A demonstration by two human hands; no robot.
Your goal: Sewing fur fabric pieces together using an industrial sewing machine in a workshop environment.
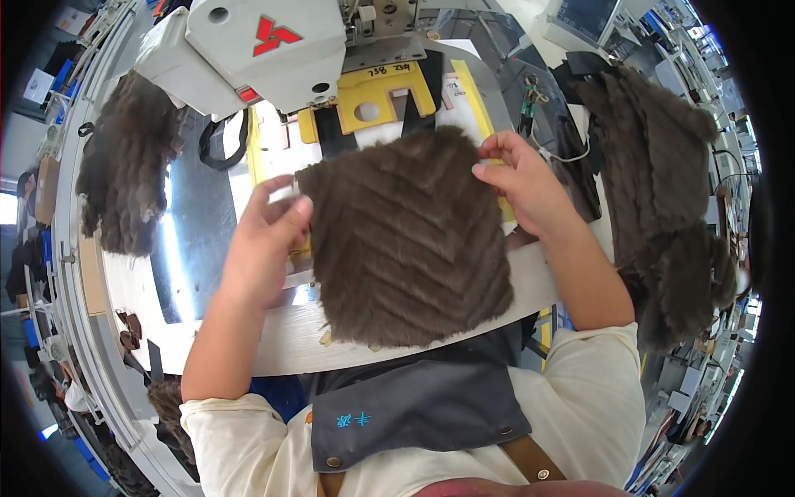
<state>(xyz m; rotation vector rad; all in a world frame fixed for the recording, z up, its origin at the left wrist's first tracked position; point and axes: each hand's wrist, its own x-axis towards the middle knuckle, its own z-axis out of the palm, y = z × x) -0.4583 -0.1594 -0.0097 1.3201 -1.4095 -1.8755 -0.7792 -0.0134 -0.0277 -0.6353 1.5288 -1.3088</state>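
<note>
A brown fur panel (406,248) with chevron-like ridges hangs spread between my hands, above the near edge of the worktable. My left hand (269,224) pinches its upper left corner between thumb and fingers. At the upper right corner, my right hand (517,178) grips the edge with the thumb on top. Just beyond the panel lies a yellow template frame (389,87) on the machine bed, under the head of a white sewing machine (257,45). The panel covers part of the template and the white sheet below it.
Brown fur pieces (124,166) lie at the left of the table, and a larger pile of fur (654,157) sits at the right. Green-handled snips (528,103) rest right of the template. A black strap loop (224,149) lies on the left. A monitor (584,21) stands at the back right.
</note>
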